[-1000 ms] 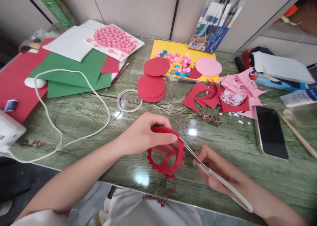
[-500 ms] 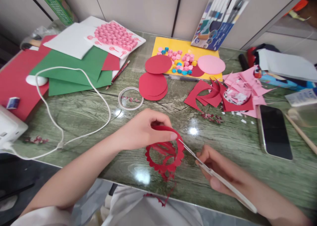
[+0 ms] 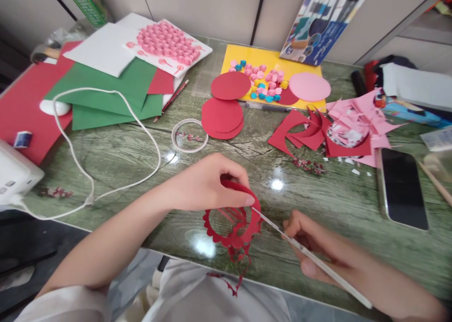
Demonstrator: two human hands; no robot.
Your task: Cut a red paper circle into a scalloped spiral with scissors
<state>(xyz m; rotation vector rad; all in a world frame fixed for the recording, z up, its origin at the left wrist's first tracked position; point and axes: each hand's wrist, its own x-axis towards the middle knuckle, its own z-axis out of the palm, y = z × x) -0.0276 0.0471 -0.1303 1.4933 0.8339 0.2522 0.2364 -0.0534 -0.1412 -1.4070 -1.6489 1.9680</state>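
Observation:
My left hand pinches the upper edge of a red paper cut-out, a ring with a scalloped rim and thin strips inside, held just above the green table's near edge. My right hand is closed around a pair of slim white-handled scissors. The blade tips meet the right side of the cut-out, close to my left thumb. A thin red strip dangles from the cut-out toward my lap.
Red paper discs, a tape ring and red and pink offcuts lie beyond my hands. A phone lies at the right. A white cable, green sheets and red sheets fill the left.
The cut-out has turned a little in my left hand and the scissors have worked slightly along its right edge. The view has shifted slightly.

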